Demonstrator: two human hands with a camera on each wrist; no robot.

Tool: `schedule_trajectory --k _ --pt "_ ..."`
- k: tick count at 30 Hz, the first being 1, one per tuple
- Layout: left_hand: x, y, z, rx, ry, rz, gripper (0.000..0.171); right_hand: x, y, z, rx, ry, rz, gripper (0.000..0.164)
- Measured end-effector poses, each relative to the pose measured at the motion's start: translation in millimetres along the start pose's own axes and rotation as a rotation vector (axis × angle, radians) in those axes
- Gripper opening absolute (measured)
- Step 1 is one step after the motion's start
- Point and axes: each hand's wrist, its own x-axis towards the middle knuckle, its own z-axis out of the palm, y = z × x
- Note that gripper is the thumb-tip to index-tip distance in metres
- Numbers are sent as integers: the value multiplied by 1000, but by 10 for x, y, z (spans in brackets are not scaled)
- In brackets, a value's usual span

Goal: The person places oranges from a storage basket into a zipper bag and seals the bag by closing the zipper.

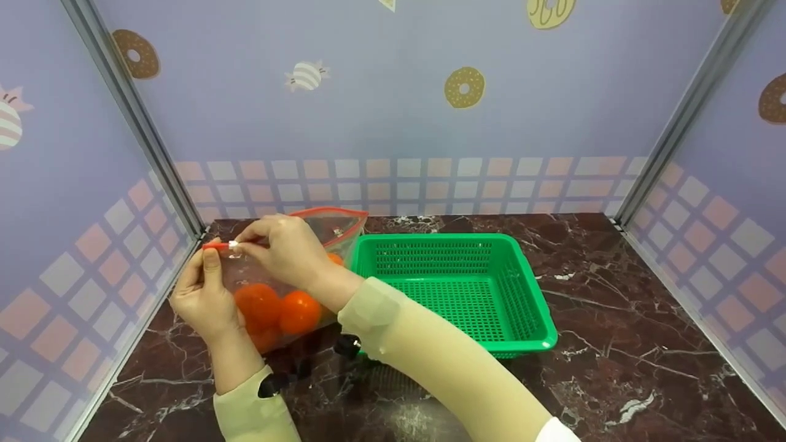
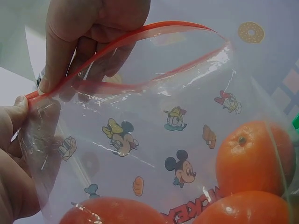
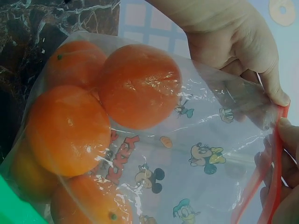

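A clear zip bag [image 1: 264, 273] with a red zip strip [image 2: 187, 24] and cartoon prints hangs between both hands, at the left over the table. Several oranges [image 1: 299, 312] lie in its lower part. My left hand [image 1: 209, 301] pinches one top corner of the bag between thumb and fingers. Right beside it, my right hand [image 1: 288, 248] pinches the same strip, thumb and fingertips at the red edge. Away from the fingers the mouth gapes, as the left wrist view shows. Part of the bag is hidden behind the right hand in the head view.
A green plastic basket [image 1: 454, 239] with slotted walls and nothing in it stands just right of the bag, under the right forearm. The dark red marbled table [image 1: 638, 344] is bounded by patterned panels [image 1: 393, 123] at the back and both sides.
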Motion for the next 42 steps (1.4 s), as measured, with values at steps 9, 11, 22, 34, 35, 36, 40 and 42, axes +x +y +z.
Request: schedule_trajectory --k 9,11,22,34,35,36,40,42 --pt "2 5 6 1 5 1 12 -7 24 -6 -1 -8 -6 18" --pt "3 4 8 0 10 0 13 -11 28 -10 -6 -10 -6 19" --pt "16 -1 -17 5 22 -13 10 -19 61 -27 -16 -24 13 19" --pt "27 -12 -32 -14 34 -16 10 -31 118 -42 -19 -33 20 20" --pt "28 -14 -33 -5 33 -12 10 -31 123 -44 -19 -34 20 20" --pt "29 -13 -32 -18 36 -16 10 -31 127 -46 -20 -34 22 20" --pt "31 -10 -32 -12 39 -12 11 -32 139 -57 -16 -34 24 20" --pt "29 -7 -30 -23 44 -16 11 -34 144 -62 -12 -35 31 20"
